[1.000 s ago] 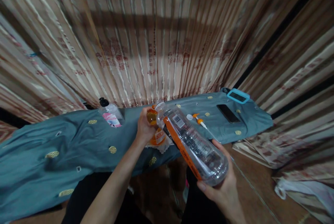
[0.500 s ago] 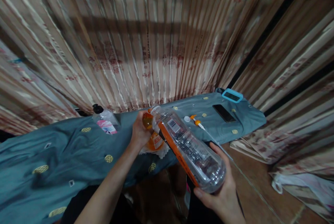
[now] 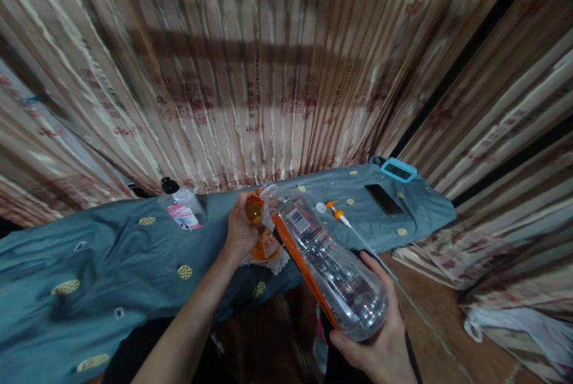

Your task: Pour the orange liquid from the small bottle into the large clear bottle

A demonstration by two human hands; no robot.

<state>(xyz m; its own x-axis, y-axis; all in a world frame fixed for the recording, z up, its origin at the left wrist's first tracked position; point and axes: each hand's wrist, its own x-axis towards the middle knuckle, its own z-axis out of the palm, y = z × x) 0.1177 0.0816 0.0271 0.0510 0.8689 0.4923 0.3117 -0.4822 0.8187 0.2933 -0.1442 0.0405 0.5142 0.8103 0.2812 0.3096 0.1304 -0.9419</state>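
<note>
My right hand (image 3: 380,336) is wrapped round the base of a large clear plastic bottle (image 3: 329,264) with an orange label strip. The bottle is tilted, its neck lower-mouthed toward the left, right at the top of a smaller bottle of orange liquid (image 3: 267,245). Around the upper part of that orange bottle my left hand (image 3: 242,223) is closed. The orange bottle stands on a crumpled white tissue (image 3: 280,264). To the right lies an orange-and-white pump head (image 3: 339,214) with a long tube, beside a small white cap (image 3: 321,207).
A clear bottle with a black cap and pink label (image 3: 182,208) stands at the left on the teal cloth (image 3: 215,223). A dark phone (image 3: 384,199) and a blue-framed device (image 3: 398,170) lie to the right. A patterned curtain (image 3: 250,73) hangs behind.
Both hands keep their grip on the two bottles, which stay mouth to mouth. The base of the clear bottle has sunk slightly in view; little else differs.
</note>
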